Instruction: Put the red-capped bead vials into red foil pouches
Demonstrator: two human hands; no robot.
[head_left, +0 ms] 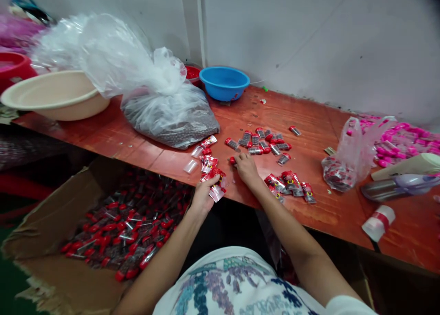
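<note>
My left hand [205, 193] is closed on a red printed packet [217, 179] with a clear end, at the table's front edge. My right hand [246, 167] rests low over the wood, its fingers curled around a small red-capped bottle [233, 160] whose cap sticks out past the fingertips. Just beyond it lie several clear bottles [255, 140] with red caps and dark contents. More red printed packets [290, 182] are heaped to the right of my right forearm. Near my left hand are further red packets [209, 163] and clear empty tubes [190, 166].
A tied plastic bag [172, 108] of dark beads sits at the left, beside a cream basin [58, 95]. A blue basin [224, 83] stands by the wall. Below left, a cardboard box [55, 278] holds red-capped bottles. Pink items [405, 140] and a small bag [343, 163] lie right.
</note>
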